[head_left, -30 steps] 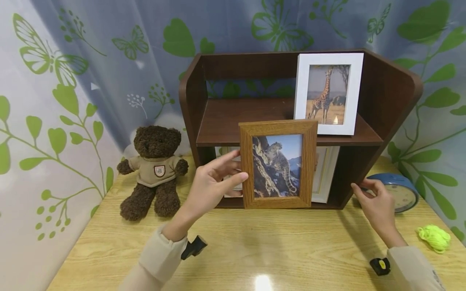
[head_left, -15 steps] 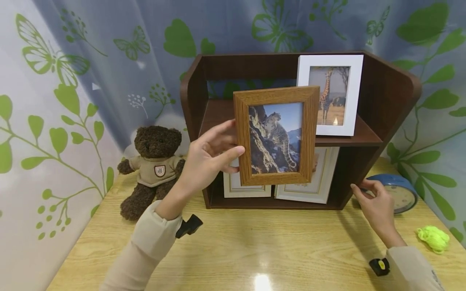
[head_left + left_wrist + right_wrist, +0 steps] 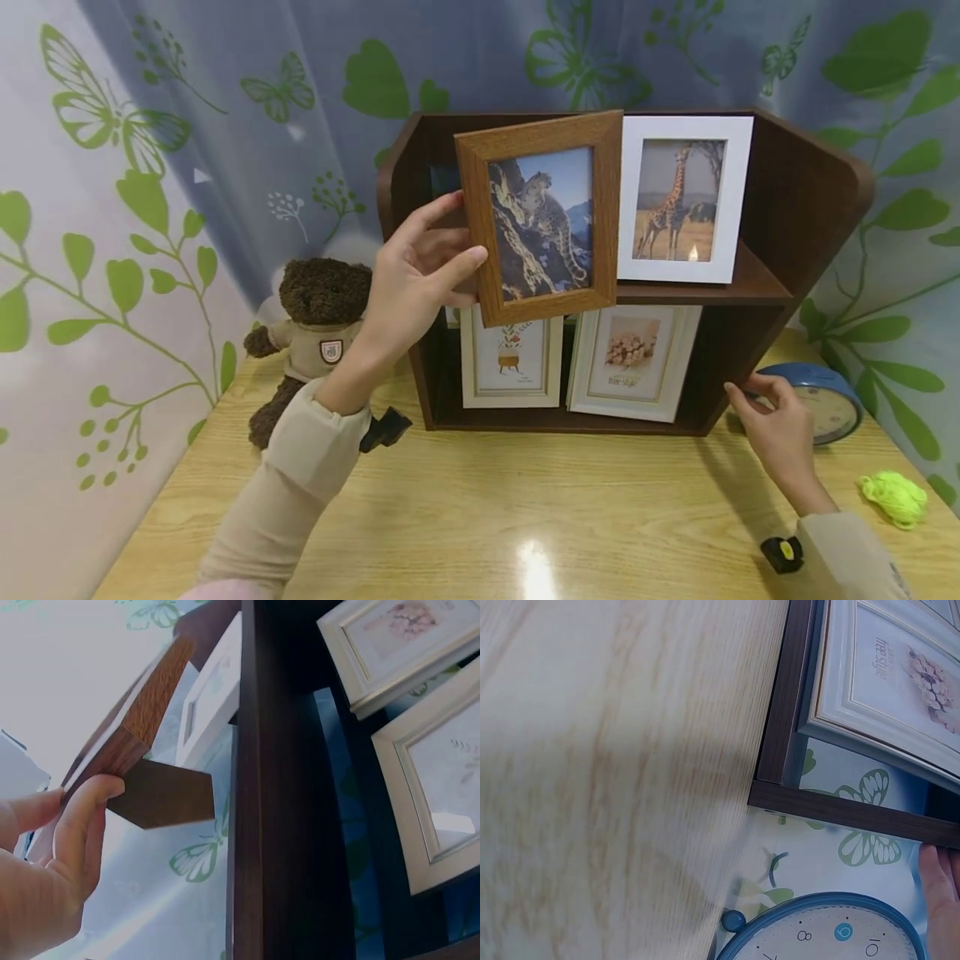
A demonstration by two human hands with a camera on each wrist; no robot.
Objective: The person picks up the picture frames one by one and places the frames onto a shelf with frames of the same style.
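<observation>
By its left edge, my left hand (image 3: 408,292) holds a brown wooden picture frame (image 3: 476,242) with a snow leopard photo. Its thumb is on the front and the fingers reach behind. The frame tilts slightly, in front of the upper level of a dark brown bookshelf (image 3: 806,179). In the left wrist view, a stand (image 3: 169,795) juts from the frame's back. A white picture frame (image 3: 738,192) with a giraffe photo stands beside it on the upper shelf. My right hand (image 3: 780,437) touches the bookshelf's right side panel, with fingers (image 3: 934,874) against its outer face.
Two cream picture frames, a left one (image 3: 468,367) and a right one (image 3: 667,392), stand on the lower level. A teddy bear (image 3: 326,292) sits left of the bookshelf. To the right are a blue round clock (image 3: 832,400) and neon-yellow yarn (image 3: 896,498) on the wooden table (image 3: 600,500).
My left hand has raised the wooden picture frame from before the lower level to the upper one, shifting it left and tilting it. The giraffe photo is uncovered. My right hand has stayed in place.
</observation>
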